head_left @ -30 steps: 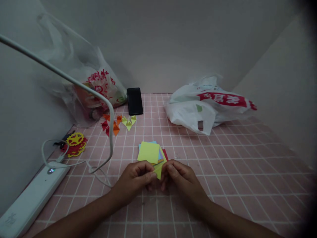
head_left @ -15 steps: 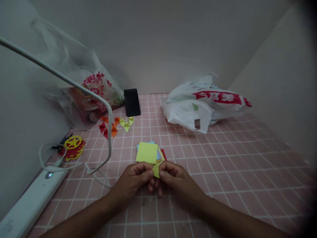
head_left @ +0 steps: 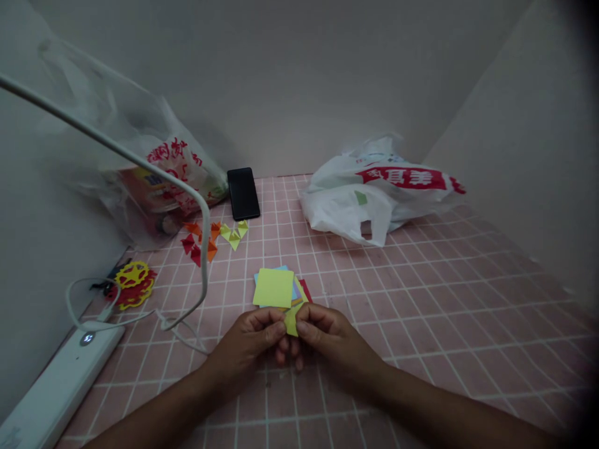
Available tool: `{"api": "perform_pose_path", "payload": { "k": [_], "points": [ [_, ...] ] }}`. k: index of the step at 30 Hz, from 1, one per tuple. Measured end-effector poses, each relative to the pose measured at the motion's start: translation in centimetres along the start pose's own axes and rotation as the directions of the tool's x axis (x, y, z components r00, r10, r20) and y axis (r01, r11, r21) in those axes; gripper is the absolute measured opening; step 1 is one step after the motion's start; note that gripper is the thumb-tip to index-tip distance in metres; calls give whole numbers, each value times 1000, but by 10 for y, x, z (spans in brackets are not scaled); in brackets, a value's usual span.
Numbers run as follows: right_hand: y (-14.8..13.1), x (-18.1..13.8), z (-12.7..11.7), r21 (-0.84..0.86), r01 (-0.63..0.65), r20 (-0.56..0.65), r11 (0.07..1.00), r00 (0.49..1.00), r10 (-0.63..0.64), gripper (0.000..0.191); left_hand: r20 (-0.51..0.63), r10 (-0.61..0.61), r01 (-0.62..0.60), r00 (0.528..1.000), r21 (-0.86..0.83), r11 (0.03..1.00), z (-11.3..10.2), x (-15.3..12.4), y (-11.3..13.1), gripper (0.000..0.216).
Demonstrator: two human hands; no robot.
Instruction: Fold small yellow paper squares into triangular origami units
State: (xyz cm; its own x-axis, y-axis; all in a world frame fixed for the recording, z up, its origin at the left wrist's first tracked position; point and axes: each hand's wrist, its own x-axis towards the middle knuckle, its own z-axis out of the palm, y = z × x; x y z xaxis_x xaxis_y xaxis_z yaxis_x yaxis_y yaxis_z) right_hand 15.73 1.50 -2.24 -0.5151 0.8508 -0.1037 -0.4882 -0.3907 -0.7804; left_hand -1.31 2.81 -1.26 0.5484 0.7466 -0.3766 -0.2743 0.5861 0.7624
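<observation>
Between my two hands is a small piece of folded yellow paper [head_left: 291,322]. My left hand [head_left: 256,337] pinches its left side with thumb and forefinger; my right hand [head_left: 330,333] pinches the right side the same way. Most of the paper is hidden by my fingers. Just beyond my fingertips lies a stack of square coloured paper [head_left: 274,288], yellow on top, with blue, purple and red edges showing. Farther back to the left sit several small folded paper pieces in red, orange and yellow [head_left: 234,236].
A black phone [head_left: 243,193] lies near the back wall. Plastic bags stand at the back left [head_left: 173,168] and back right [head_left: 374,193]. On the left are a white power strip [head_left: 70,368], a white cable [head_left: 204,249] arching across, and yellow and red gear-shaped pieces [head_left: 133,280].
The whole view has shifted slightly, so things at the back appear a little farther left. Both hands keep their pinch on the yellow paper, which looks nearly the same.
</observation>
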Motion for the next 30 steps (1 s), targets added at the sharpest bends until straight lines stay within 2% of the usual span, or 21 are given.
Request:
{"api": "perform_pose_path", "payload": {
  "k": [11, 25, 28, 30],
  "points": [
    [-1, 1, 1, -6, -15, -6, 1000, 1000, 15, 19, -53, 3, -7, 999, -63, 998, 3, 0, -2, 25],
    [-2, 0, 3, -13, -9, -4, 1000, 1000, 9, 21, 12, -71, 71, 997, -108, 992, 4, -1, 0, 29],
    [-5, 0, 4, -59, 10, -30, 998, 999, -12, 20, -25, -11, 10, 1000, -63, 998, 4, 0, -1, 28],
    [-8, -1, 5, -117, 20, -70, 993, 997, -28, 20, -76, 60, -57, 995, 30, 998, 4, 0, -2, 28]
  ]
}}
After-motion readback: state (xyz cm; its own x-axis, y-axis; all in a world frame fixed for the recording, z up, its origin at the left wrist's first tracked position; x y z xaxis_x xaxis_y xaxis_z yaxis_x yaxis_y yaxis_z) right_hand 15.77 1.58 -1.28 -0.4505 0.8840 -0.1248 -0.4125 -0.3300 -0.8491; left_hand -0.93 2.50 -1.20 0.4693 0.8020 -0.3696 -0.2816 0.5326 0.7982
